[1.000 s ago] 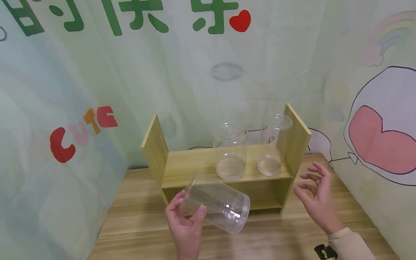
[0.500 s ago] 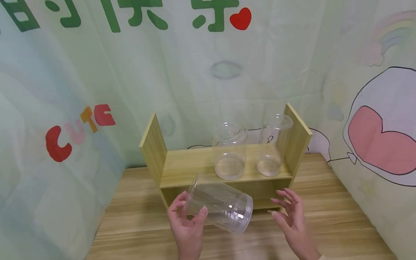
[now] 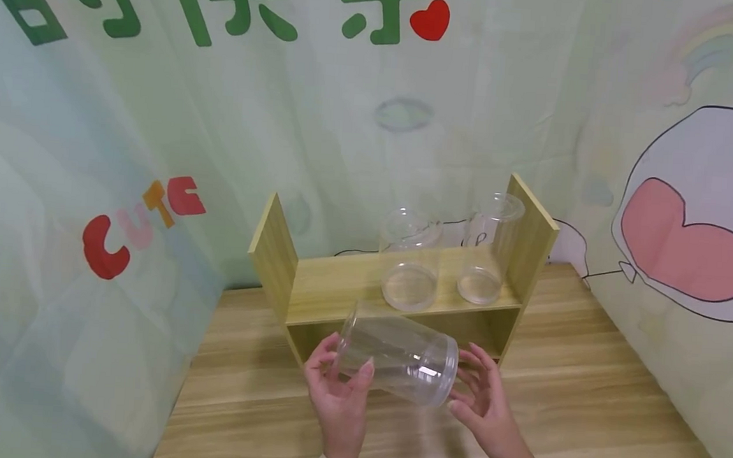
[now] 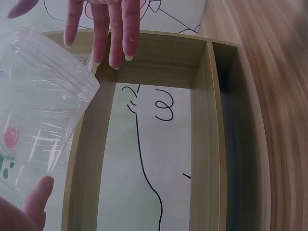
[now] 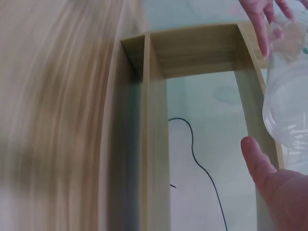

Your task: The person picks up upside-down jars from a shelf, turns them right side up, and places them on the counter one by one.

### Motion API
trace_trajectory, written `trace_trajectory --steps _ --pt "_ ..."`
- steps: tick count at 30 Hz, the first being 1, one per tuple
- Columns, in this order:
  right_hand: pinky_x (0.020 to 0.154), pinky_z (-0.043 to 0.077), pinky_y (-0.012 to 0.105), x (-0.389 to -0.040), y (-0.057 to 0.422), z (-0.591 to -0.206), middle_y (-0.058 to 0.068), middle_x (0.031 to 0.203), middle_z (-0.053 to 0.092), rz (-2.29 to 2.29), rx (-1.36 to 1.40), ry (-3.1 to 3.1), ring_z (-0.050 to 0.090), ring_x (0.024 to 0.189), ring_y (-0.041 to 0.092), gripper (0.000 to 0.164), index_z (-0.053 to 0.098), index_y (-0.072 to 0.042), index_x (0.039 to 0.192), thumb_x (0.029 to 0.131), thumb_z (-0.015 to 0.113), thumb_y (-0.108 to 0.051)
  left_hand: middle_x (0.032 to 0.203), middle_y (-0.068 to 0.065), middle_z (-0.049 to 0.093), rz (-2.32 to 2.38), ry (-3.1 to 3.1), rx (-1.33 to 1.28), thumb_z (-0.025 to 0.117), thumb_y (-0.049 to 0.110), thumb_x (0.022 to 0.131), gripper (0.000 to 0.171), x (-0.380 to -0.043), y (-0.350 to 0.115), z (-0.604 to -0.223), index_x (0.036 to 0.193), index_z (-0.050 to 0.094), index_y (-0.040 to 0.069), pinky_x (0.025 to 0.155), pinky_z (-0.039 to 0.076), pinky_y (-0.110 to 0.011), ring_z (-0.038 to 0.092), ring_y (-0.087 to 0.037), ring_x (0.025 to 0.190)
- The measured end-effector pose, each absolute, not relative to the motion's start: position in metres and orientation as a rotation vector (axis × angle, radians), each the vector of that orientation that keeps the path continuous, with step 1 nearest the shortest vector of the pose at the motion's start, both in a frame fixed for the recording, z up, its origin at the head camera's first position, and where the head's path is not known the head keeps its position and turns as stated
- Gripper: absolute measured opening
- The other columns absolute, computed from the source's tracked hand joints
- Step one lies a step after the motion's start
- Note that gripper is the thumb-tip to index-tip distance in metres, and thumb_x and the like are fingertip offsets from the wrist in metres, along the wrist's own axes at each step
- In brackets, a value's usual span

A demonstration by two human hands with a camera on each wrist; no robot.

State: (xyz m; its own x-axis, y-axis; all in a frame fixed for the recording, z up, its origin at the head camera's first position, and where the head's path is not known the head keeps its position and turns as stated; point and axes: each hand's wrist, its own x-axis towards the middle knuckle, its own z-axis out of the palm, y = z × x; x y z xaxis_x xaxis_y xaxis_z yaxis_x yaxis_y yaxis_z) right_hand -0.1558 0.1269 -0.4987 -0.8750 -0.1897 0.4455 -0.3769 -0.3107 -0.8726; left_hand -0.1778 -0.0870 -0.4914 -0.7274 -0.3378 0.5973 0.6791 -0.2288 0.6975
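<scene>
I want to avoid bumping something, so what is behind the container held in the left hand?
The wooden shelf is behind the clear container; its lower compartment shows dimly through the container. The left hand and right hand cover small parts, so those cannot be seen.

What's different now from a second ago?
The right hand has moved left and toward the person, from beside the shelf to the near end of the tilted clear jar; contact is unclear. The left hand still holds that jar. Two jars remain upright on the shelf.
</scene>
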Motion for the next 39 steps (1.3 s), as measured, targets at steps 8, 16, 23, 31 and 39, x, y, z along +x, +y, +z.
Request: trace_trajectory --steps 8,16,23,31,39 --pt "0.089 0.044 0.035 -0.149 0.116 -0.506 0.009 0.137 0.031 2.464 0.652 -1.752 0.042 0.120 0.016 0.076 0.011 -0.003 0.142 0.080 0.052 0.014 0.129 -0.031 0.027 -2.026 -1.329 -0.480 0.060 -0.019 0.073 0.042 -0.179 -0.085 -0.494 0.103 0.032 -0.010 0.073 0.049 -0.050 0.035 -0.044 0.115" --pt "0.090 0.042 0.032 -0.143 0.104 -0.507 0.002 0.138 0.034 2.438 0.577 -1.675 0.042 0.120 0.015 0.071 0.014 0.001 0.141 0.081 0.050 0.015 0.129 -0.032 0.026 -2.030 -1.306 -0.509 0.058 -0.021 0.073 0.041 -0.179 -0.086 -0.503 0.104 0.033 -0.010 0.074 0.050 -0.047 0.034 -0.044 0.117" --pt "0.088 0.044 0.031 -0.143 0.102 -0.504 0.011 0.134 0.036 2.422 0.461 -1.645 0.046 0.117 0.019 0.066 0.020 0.000 0.139 0.082 0.049 0.015 0.126 -0.035 0.026 -2.055 -1.267 -0.523 0.057 -0.022 0.072 0.039 -0.178 -0.080 -0.497 0.101 0.033 -0.012 0.075 0.049 -0.048 0.037 -0.042 0.116" --pt "0.087 0.045 0.034 -0.148 0.103 -0.505 0.012 0.129 0.042 2.440 0.525 -1.532 0.050 0.111 0.023 0.064 0.021 0.002 0.139 0.082 0.043 0.017 0.123 -0.038 0.026 -2.079 -1.253 -0.465 0.056 -0.021 0.072 0.037 -0.170 -0.072 -0.479 0.098 0.030 -0.015 0.075 0.048 -0.048 0.039 -0.039 0.115" --pt "0.088 0.044 0.038 -0.148 0.103 -0.508 0.017 0.130 0.042 2.536 0.570 -1.362 0.048 0.114 0.026 0.058 0.024 0.003 0.138 0.084 0.040 0.017 0.126 -0.036 0.024 -2.081 -1.222 -0.565 0.056 -0.021 0.073 0.039 -0.175 -0.074 -0.507 0.102 0.031 -0.014 0.076 0.047 -0.052 0.034 -0.041 0.118"
